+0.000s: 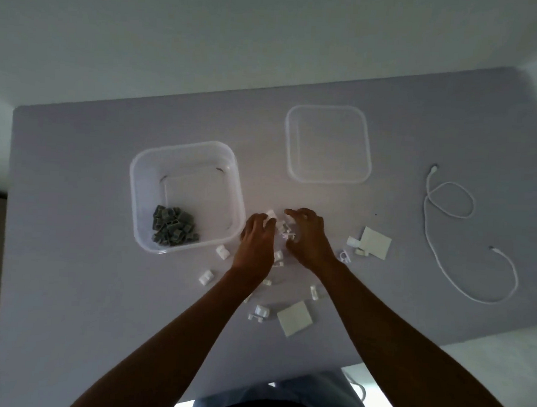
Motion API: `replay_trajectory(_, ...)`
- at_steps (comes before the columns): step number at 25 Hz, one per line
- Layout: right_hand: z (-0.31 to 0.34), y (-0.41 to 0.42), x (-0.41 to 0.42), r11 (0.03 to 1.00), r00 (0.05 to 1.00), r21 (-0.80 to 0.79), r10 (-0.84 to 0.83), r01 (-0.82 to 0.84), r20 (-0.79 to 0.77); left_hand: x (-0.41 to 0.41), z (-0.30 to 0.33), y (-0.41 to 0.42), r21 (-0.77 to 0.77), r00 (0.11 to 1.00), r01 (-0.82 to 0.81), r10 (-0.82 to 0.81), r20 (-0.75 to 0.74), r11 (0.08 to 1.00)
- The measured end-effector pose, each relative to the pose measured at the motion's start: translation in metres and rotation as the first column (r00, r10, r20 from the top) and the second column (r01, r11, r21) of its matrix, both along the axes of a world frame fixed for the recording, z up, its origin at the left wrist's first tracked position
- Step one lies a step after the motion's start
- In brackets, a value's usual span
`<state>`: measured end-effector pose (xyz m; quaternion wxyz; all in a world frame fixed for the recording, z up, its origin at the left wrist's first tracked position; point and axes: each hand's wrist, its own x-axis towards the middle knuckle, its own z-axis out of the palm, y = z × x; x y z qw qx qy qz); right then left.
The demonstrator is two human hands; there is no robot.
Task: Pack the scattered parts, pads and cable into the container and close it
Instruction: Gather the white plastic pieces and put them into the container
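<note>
A clear square container (138, 177) stands open on the grey table, with a heap of grey parts (174, 226) in its near corner. Just right of it, my left hand (256, 237) and my right hand (307, 236) curl in from both sides around a small pile of white parts (283, 227). More white parts (207, 276) lie scattered between my forearms. One white square pad (375, 242) lies to the right, another pad (294, 318) near my right forearm. The clear lid (328, 144) lies flat behind. A white cable (449, 228) loops at the far right.
The grey table (73, 224) ends at its near edge by my lap and its far edge by the pale wall. A bare stretch lies left of the container. White floor shows at the lower right.
</note>
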<state>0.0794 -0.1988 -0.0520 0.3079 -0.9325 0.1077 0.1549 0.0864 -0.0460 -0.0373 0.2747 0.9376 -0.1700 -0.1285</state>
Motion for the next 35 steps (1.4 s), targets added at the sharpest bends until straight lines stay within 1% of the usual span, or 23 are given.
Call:
replay_trajectory(3, 0.005, -0.004, 0.004, 0.999, 0.999, 0.016, 0.045, -0.045, -0.013, -0.001, -0.013, 0.001, 0.122, 0.999, -0.040, 0.042, -0.016, 0.992)
replay_trajectory(6, 0.003, -0.015, 0.001, 0.999, 0.999, 0.012, 0.036, -0.036, 0.024, 0.001, -0.018, -0.001, 0.151, 0.996, -0.077, 0.082, -0.027, 0.986)
replay_trajectory(9, 0.001, -0.023, -0.010, 1.000, 0.999, 0.008, 0.002, -0.003, 0.044, 0.003, -0.022, -0.004, 0.112, 0.994, -0.105, 0.106, -0.007, 0.988)
replay_trajectory(11, 0.001, -0.026, -0.016, 1.000, 0.999, 0.028, -0.015, 0.014, 0.049, 0.004, -0.024, -0.007, 0.028, 0.983, -0.176, 0.178, -0.054, 0.984)
replay_trajectory(13, 0.002, -0.028, -0.019, 0.998, 0.997, 0.057, -0.041, 0.038, 0.057, 0.007, -0.020, -0.010, -0.098, 0.932, -0.325, 0.301, -0.200, 0.941)
replay_trajectory(14, 0.002, -0.030, -0.020, 0.996, 0.997, 0.072, -0.050, 0.046, 0.062, 0.008, -0.016, -0.011, -0.160, 0.886, -0.404, 0.342, -0.314, 0.901)
replay_trajectory(15, 0.003, -0.031, -0.020, 0.995, 0.996, 0.087, -0.058, 0.052, 0.064, 0.009, -0.013, -0.012, -0.252, 0.801, -0.519, 0.361, -0.477, 0.817)
replay_trajectory(16, 0.003, -0.033, -0.020, 0.993, 0.995, 0.101, -0.066, 0.058, 0.070, 0.011, -0.008, -0.012, -0.335, 0.647, -0.683, 0.326, -0.689, 0.648)
replay_trajectory(17, 0.004, -0.033, -0.020, 0.992, 0.995, 0.109, -0.068, 0.060, 0.073, 0.012, -0.002, -0.010, -0.350, 0.464, -0.832, 0.194, -0.864, 0.431)
replay_trajectory(18, 0.004, -0.035, -0.022, 0.993, 0.995, 0.105, -0.062, 0.054, 0.072, 0.010, 0.004, -0.009, -0.302, 0.314, -0.923, 0.012, -0.949, 0.238)
replay_trajectory(19, 0.004, -0.036, -0.024, 0.996, 0.997, 0.082, -0.044, 0.039, 0.068, 0.009, 0.008, -0.006, -0.245, 0.228, -0.962, -0.139, -0.964, 0.120)
replay_trajectory(20, 0.003, -0.035, -0.024, 0.999, 0.998, 0.045, -0.020, 0.017, 0.066, 0.009, 0.011, -0.003, -0.218, 0.197, -0.974, -0.232, -0.953, 0.066)
replay_trajectory(21, 0.003, -0.035, -0.026, 1.000, 0.998, 0.008, 0.006, -0.006, 0.068, 0.006, 0.012, -0.001, -0.218, 0.198, -0.975, -0.281, -0.939, 0.043)
replay_trajectory(23, 0.001, -0.032, -0.028, 0.999, 0.997, -0.029, 0.035, -0.033, 0.073, 0.001, 0.017, 0.001, -0.204, 0.185, -0.978, -0.269, -0.945, 0.047)
replay_trajectory(25, 0.002, -0.030, -0.026, 1.000, 0.998, -0.011, 0.003, -0.003, 0.062, -0.006, 0.017, 0.002, -0.158, 0.142, -0.982, -0.142, -0.980, 0.102)
replay_trajectory(27, 0.002, -0.029, -0.025, 0.999, 0.997, 0.011, -0.047, 0.047, 0.057, -0.011, 0.015, 0.006, -0.119, 0.144, -0.956, 0.078, -0.986, 0.267)
replay_trajectory(28, 0.002, -0.029, -0.026, 0.999, 0.997, -0.002, -0.052, 0.053, 0.064, -0.014, 0.012, 0.009, -0.101, 0.202, -0.914, 0.227, -0.953, 0.393)
replay_trajectory(29, 0.002, -0.027, -0.027, 0.998, 0.996, -0.030, -0.047, 0.050, 0.075, -0.017, 0.009, 0.014, -0.068, 0.313, -0.846, 0.390, -0.866, 0.529)
replay_trajectory(30, 0.001, -0.025, -0.029, 0.997, 0.995, -0.058, -0.041, 0.047, 0.091, -0.022, 0.007, 0.020, -0.016, 0.463, -0.766, 0.534, -0.708, 0.643)
replay_trajectory(31, -0.001, -0.023, -0.031, 0.996, 0.993, -0.076, -0.045, 0.053, 0.111, -0.027, 0.005, 0.027, 0.045, 0.584, -0.705, 0.616, -0.528, 0.708)
replay_trajectory(32, -0.002, -0.021, -0.033, 0.994, 0.989, -0.082, -0.056, 0.067, 0.134, -0.032, 0.003, 0.034, 0.085, 0.638, -0.693, 0.664, -0.391, 0.716)
replay_trajectory(33, -0.002, -0.018, -0.035, 0.993, 0.986, -0.077, -0.072, 0.085, 0.150, -0.036, 0.005, 0.040, 0.094, 0.644, -0.712, 0.700, -0.309, 0.696)
replay_trajectory(35, -0.005, -0.015, -0.036, 0.993, 0.981, -0.056, -0.091, 0.102, 0.169, -0.042, 0.005, 0.051, 0.092, 0.627, -0.744, 0.739, -0.247, 0.662)
